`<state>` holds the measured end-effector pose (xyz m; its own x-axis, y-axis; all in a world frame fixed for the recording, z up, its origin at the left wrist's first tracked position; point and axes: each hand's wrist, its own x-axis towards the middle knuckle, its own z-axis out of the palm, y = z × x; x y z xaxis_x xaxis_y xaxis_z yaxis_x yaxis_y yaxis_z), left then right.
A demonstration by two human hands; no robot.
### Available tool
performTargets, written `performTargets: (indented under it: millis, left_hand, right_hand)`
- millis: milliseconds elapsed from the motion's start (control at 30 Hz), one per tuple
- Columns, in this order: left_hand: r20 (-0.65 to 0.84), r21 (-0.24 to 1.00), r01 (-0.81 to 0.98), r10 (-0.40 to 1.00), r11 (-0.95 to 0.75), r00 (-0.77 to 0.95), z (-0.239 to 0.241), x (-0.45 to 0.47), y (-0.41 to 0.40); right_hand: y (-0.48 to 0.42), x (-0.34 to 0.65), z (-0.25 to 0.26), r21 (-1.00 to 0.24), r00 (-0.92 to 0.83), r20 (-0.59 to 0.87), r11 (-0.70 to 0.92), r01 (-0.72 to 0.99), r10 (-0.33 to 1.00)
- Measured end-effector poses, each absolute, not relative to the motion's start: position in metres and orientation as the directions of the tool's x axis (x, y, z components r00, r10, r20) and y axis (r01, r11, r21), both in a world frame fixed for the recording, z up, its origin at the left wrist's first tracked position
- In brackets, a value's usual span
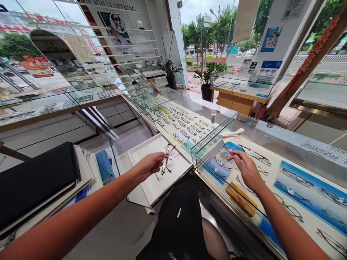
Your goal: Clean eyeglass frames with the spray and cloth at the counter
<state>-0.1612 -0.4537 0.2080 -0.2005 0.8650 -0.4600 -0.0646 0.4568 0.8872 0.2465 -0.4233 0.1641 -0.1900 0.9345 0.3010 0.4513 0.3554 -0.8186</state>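
Note:
My left hand [151,165] is closed on a pair of eyeglasses [170,164], pinching them near one side. They hang upright above the white bottom [154,186] of a corner display case. My right hand [244,169] is over the glass-topped case on the right, fingers apart and holding nothing. Whether its fingertips touch the glass I cannot tell. Below it, eyeglass frames [222,163] lie on blue cards, beside a yellow-brown block [241,199]. A pale cloth [232,134] rests just beyond the right hand, and a small clear bottle [213,116] stands farther back.
A long glass case [179,119] with rows of eyeglasses runs away ahead. To my left are a black folder-like item [38,180] and a blue pouch [104,164]. Glass edges border the case at right [214,139]. Potted plants [170,70] stand near the windows.

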Motion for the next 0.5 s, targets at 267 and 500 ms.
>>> performTargets:
  millis: [267,500]
  left_hand:
    - [-0.473,0.862,-0.108,0.709,0.495,-0.524,0.177,-0.273,-0.404]
    - [-0.504,0.820,-0.078,0.649,0.568,-0.570,0.127,-0.292,-0.285]
  right_hand:
    - [-0.428,0.234,0.137,-0.455,-0.478,0.309,0.569,0.685,0.822]
    - [-0.435,0.227,0.124,-0.283,-0.501,0.336,0.593,0.754,0.797]
